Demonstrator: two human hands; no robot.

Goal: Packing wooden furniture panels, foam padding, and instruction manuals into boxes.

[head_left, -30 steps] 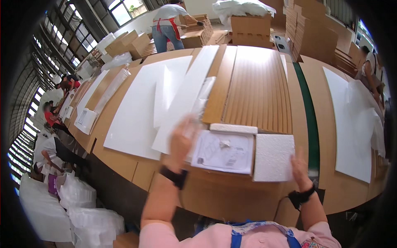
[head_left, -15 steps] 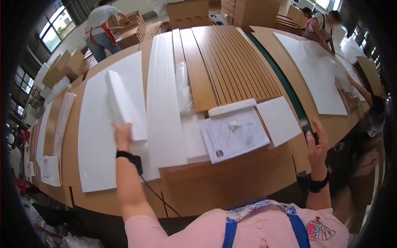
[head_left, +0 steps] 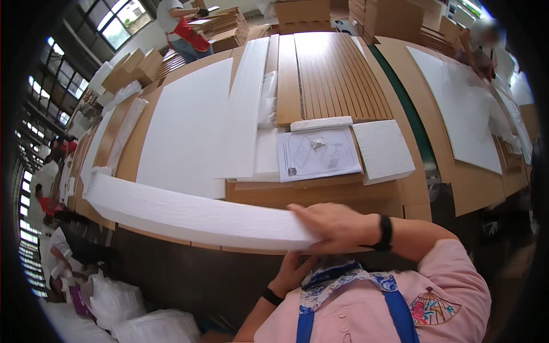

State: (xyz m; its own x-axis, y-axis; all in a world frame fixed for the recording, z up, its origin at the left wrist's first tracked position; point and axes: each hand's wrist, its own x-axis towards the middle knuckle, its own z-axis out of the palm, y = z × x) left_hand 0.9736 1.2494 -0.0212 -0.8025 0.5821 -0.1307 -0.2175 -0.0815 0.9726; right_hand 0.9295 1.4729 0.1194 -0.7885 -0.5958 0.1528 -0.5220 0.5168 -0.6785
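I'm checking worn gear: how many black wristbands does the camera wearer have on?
2: the right wristband, behind the right hand gripping the long white foam bar; the left wristband, by the left hand. Others could be hidden.

The right hand [head_left: 341, 224] and left hand [head_left: 289, 275] hold a long white foam bar [head_left: 197, 216].

Legible text is lacking: no word, number or brand is reading clearly. The sheet [head_left: 306, 166] on the table is carrying visible print. A pale line drawing is spreading across its middle, a small dark mark [head_left: 292, 171] is sitting at its lower left corner, and a grey printed block [head_left: 333, 163] is standing toward its right side. A small packet [head_left: 317, 143] is covering part of the drawing. Any lettering is appearing too small for reading.
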